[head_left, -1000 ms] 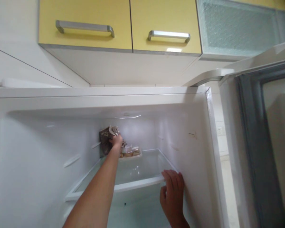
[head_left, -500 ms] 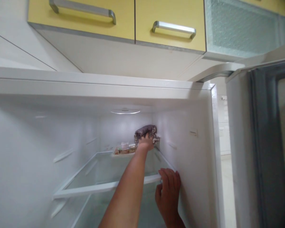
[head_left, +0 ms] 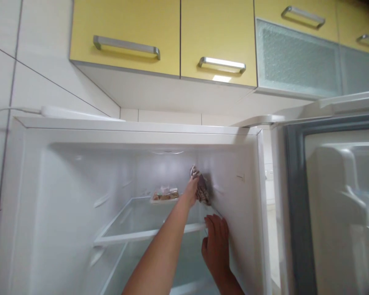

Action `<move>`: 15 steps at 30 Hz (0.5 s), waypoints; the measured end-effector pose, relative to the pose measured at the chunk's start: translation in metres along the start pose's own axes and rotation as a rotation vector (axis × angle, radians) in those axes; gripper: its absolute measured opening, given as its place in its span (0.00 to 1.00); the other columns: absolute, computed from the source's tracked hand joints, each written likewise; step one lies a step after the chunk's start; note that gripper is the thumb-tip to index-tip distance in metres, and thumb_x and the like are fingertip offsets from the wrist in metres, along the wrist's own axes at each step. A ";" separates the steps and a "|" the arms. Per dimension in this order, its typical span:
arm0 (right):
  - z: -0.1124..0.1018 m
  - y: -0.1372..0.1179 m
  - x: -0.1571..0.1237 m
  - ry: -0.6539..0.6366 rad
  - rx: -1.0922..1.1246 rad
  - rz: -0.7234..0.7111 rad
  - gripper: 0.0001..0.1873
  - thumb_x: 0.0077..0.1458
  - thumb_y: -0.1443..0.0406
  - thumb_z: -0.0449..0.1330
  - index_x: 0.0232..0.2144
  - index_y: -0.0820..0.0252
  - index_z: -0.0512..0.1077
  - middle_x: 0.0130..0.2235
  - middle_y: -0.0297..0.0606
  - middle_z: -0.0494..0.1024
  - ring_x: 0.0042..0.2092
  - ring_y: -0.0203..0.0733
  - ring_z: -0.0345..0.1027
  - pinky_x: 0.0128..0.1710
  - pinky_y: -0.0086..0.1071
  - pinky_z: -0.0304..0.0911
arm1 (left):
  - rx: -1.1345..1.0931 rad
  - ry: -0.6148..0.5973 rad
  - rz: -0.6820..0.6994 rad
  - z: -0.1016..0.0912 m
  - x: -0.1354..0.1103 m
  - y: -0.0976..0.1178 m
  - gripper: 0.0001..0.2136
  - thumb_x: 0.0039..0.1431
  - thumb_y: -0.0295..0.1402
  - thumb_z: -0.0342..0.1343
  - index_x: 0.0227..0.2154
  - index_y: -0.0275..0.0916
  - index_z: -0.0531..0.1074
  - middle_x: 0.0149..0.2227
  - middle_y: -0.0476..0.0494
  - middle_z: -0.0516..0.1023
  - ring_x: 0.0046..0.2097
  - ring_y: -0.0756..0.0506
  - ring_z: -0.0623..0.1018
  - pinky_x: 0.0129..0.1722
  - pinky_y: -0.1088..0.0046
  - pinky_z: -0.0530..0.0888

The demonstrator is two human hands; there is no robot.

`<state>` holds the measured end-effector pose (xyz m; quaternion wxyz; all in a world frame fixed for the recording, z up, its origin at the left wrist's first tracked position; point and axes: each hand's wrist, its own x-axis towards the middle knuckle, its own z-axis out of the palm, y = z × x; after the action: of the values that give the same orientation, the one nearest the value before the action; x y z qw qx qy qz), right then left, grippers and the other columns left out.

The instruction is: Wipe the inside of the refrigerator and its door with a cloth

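Observation:
Deep inside the fridge, my left hand (head_left: 192, 191) is closed around a patterned brown-and-white cloth (head_left: 202, 189), which hangs against the right inner wall near the back corner. Below and nearer, my right hand (head_left: 217, 237) curls its fingers over the right end of the glass shelf (head_left: 129, 236), thumb beneath the front rim. A tray of packed food (head_left: 165, 196) sits on the back of this shelf, left of the cloth. The left fingertips are partly hidden by the cloth.
The fridge door (head_left: 295, 205) stands open on the right. Yellow wall cabinets (head_left: 218, 37) with metal handles hang above the fridge. A lower shelf lies under the glass one, and moulded shelf ledges (head_left: 101, 200) line the left wall.
My left hand has turned, and the cloth has swung from lying across the back corner to hanging upright along the right wall. The right hand keeps its place; the view has tilted upward.

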<state>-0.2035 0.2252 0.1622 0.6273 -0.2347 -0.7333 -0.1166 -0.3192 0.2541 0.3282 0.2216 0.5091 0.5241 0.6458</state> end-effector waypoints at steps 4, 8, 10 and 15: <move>-0.025 -0.010 0.006 -0.056 -0.074 -0.033 0.39 0.40 0.82 0.50 0.57 0.64 0.65 0.58 0.50 0.71 0.63 0.53 0.59 0.62 0.52 0.60 | 0.087 -0.045 0.135 0.031 -0.038 0.024 0.24 0.65 0.48 0.42 0.59 0.42 0.63 0.57 0.38 0.75 0.56 0.41 0.76 0.55 0.58 0.73; -0.055 -0.034 0.016 -0.126 -0.085 -0.088 0.39 0.41 0.80 0.52 0.59 0.70 0.66 0.59 0.54 0.72 0.63 0.53 0.60 0.63 0.46 0.58 | 0.294 -0.078 0.240 0.053 -0.073 0.053 0.22 0.57 0.41 0.56 0.53 0.40 0.71 0.62 0.36 0.70 0.65 0.36 0.66 0.66 0.56 0.60; -0.065 -0.045 0.027 -0.152 -0.093 -0.138 0.35 0.44 0.78 0.54 0.58 0.70 0.68 0.55 0.54 0.75 0.60 0.55 0.64 0.64 0.47 0.57 | 0.391 -0.090 0.248 0.055 -0.086 0.066 0.22 0.57 0.43 0.56 0.51 0.36 0.72 0.60 0.29 0.71 0.63 0.30 0.68 0.64 0.50 0.61; -0.058 -0.039 0.078 -0.165 -0.147 -0.158 0.32 0.51 0.78 0.50 0.59 0.64 0.69 0.55 0.55 0.76 0.61 0.59 0.63 0.64 0.57 0.53 | 0.543 -0.147 0.299 0.048 -0.100 0.090 0.23 0.53 0.49 0.59 0.46 0.39 0.75 0.54 0.31 0.78 0.61 0.29 0.71 0.64 0.52 0.62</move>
<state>-0.1800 0.1801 0.2540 0.5348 -0.2302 -0.7881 -0.1996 -0.2161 0.1617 0.3640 0.0177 0.6664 0.5791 0.4692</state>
